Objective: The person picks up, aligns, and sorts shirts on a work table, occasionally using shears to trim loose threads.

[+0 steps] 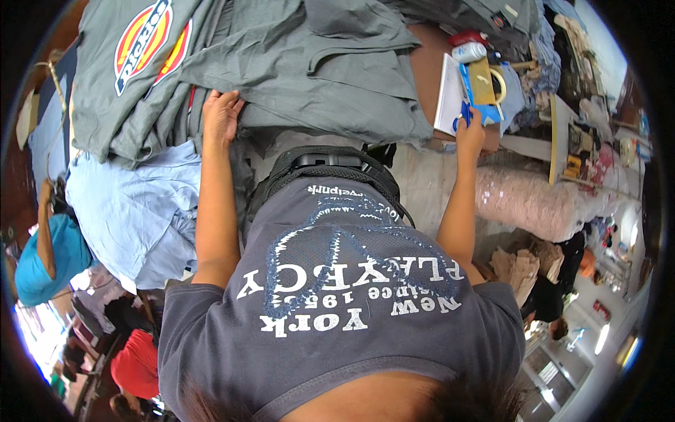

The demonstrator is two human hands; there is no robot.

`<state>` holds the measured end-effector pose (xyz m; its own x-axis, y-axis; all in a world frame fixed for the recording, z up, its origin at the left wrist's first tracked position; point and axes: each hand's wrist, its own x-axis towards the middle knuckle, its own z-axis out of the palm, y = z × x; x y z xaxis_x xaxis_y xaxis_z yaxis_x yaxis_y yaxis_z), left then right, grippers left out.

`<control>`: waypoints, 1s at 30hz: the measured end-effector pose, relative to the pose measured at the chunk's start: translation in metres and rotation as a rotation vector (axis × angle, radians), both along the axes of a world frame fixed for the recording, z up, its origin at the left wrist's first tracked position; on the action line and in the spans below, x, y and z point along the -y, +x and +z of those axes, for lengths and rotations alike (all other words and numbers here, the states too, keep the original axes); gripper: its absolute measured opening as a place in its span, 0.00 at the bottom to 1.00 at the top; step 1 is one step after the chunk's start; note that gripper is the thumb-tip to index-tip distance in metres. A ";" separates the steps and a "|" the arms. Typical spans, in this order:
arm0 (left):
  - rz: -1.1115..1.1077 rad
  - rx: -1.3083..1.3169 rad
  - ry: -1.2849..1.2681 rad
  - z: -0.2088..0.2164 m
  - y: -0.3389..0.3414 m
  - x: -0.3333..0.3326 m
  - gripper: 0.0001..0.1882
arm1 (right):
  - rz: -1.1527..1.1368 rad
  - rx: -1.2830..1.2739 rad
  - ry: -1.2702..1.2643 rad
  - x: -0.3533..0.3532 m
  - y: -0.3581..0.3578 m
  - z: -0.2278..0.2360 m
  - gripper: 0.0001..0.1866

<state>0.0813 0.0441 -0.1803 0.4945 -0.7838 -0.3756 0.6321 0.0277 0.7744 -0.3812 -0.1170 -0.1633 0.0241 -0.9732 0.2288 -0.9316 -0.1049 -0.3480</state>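
A grey garment [309, 84] lies spread over the work table in front of me, among more grey garments with a large red and yellow emblem [143, 46] at the far left. My left hand [223, 118] is at the garment's near edge, its fingers closed on the cloth. Over on the right, my right hand [470, 132] grips blue-handled scissors [463, 116], beside a white pad of paper [450, 91]. The scissors' blades are hard to make out against the blue packet behind them.
Near the pad lie a tape roll [498, 86], a brownish-yellow flat piece [481, 81] and a white bottle [469, 52]. Light blue cloth [133, 211] is heaped at the left. A large pinkish wrapped roll [527, 200] lies at the right. Other people work at the left and right edges.
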 end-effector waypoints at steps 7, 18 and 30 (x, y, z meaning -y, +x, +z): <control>-0.087 0.659 0.099 0.007 0.014 0.003 0.15 | 0.053 -0.115 0.472 -0.028 0.018 0.045 0.18; -0.640 2.406 0.786 0.075 0.054 0.001 0.21 | 0.168 1.148 1.141 -0.075 0.046 0.001 0.19; -0.738 1.412 0.391 0.060 0.037 0.013 0.17 | -0.178 1.979 0.774 0.011 0.028 0.012 0.13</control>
